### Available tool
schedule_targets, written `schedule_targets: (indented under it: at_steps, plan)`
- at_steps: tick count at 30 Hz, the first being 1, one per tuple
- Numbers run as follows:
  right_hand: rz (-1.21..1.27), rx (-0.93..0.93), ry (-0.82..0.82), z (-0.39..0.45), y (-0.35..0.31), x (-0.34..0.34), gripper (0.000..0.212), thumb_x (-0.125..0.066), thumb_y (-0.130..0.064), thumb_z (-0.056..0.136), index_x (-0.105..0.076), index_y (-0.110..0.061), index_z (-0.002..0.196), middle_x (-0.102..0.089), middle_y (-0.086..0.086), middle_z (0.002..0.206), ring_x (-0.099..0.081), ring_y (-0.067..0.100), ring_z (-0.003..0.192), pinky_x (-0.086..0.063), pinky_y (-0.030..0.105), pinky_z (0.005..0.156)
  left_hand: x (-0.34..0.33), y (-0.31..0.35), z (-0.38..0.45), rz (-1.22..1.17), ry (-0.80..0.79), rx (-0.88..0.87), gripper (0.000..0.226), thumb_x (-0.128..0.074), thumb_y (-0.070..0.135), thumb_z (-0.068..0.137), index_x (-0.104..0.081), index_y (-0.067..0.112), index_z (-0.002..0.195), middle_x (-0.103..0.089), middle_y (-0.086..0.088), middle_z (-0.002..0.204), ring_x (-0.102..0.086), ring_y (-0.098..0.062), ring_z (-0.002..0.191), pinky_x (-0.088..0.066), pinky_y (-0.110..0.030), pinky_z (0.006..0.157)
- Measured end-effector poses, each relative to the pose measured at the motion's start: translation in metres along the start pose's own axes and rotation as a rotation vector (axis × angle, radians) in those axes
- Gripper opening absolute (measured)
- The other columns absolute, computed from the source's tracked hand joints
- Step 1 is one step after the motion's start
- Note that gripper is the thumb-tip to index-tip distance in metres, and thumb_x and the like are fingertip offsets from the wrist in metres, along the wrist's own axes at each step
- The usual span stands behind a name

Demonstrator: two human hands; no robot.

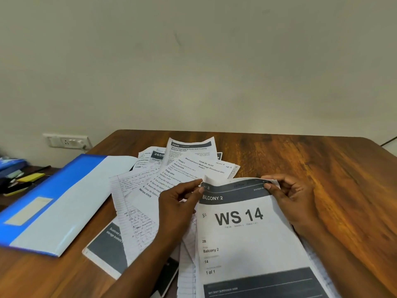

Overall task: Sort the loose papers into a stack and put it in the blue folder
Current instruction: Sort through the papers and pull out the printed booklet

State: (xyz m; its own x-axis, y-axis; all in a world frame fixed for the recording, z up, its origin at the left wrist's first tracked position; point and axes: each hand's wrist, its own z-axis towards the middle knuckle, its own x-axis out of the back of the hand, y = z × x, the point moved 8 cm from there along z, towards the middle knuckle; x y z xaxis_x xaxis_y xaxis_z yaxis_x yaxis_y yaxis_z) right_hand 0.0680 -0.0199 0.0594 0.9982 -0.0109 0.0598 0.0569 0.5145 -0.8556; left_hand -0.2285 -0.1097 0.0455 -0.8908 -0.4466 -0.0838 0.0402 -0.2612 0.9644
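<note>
A printed sheet headed "WS 14" (247,237) lies nearest me, tilted up at its far edge. My left hand (178,209) pinches its top left corner and my right hand (294,196) pinches its top right corner. Beyond and left of it, several loose papers (171,175) lie fanned and overlapping on the wooden table (311,164), some printed, some handwritten on lined sheets. The blue folder (55,203) lies closed on the table's left side, apart from both hands, with a pale label on its cover.
A wall socket (68,141) sits on the wall behind the table's left corner. A lower surface at far left holds yellow sticky notes (32,177), pens and a blue packet. The table's right half shows bare wood.
</note>
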Motion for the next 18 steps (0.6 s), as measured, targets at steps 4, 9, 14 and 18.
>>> schedule_targets:
  at_steps: [4, 9, 14, 18]
  plan:
    - [0.008, -0.002, 0.002, 0.000, -0.002, 0.001, 0.033, -0.072, 0.013, 0.089, -0.079, -0.018, 0.095, -0.081, -0.011, 0.094, -0.074, 0.003, 0.083, -0.057, 0.015, 0.076, 0.003, -0.003, 0.003, 0.014, 0.013, 0.000, 0.017, -0.081, 0.007, 0.088, -0.083, 0.012, 0.104, -0.082, 0.000, 0.089, -0.071, -0.010, 0.077, -0.051, -0.017, 0.052]
    - [0.032, 0.004, 0.008, -0.001, -0.005, 0.001, 0.032, -0.071, 0.014, 0.088, -0.078, -0.017, 0.095, -0.081, -0.012, 0.093, -0.074, 0.003, 0.084, -0.058, 0.015, 0.077, 0.005, -0.006, 0.006, -0.081, 0.033, 0.047, 0.014, -0.083, 0.009, 0.086, -0.083, 0.009, 0.099, -0.081, -0.010, 0.085, -0.066, -0.008, 0.066, -0.047, -0.019, 0.048]
    - [0.044, 0.016, -0.015, -0.003, -0.009, -0.001, 0.031, -0.070, 0.014, 0.089, -0.079, -0.015, 0.096, -0.082, -0.008, 0.095, -0.075, 0.006, 0.085, -0.060, 0.018, 0.077, 0.009, -0.011, 0.008, -0.077, 0.045, 0.077, 0.008, -0.081, 0.015, 0.089, -0.083, 0.011, 0.095, -0.081, -0.007, 0.085, -0.066, -0.007, 0.062, -0.045, -0.023, 0.048]
    - [0.050, 0.016, -0.029, -0.003, -0.012, -0.003, 0.031, -0.070, 0.014, 0.089, -0.079, -0.015, 0.096, -0.081, -0.009, 0.094, -0.075, 0.006, 0.084, -0.059, 0.017, 0.075, 0.010, -0.010, 0.008, -0.041, 0.065, 0.060, 0.007, -0.080, 0.014, 0.091, -0.082, 0.008, 0.092, -0.081, -0.007, 0.081, -0.067, -0.008, 0.060, -0.047, -0.021, 0.049]
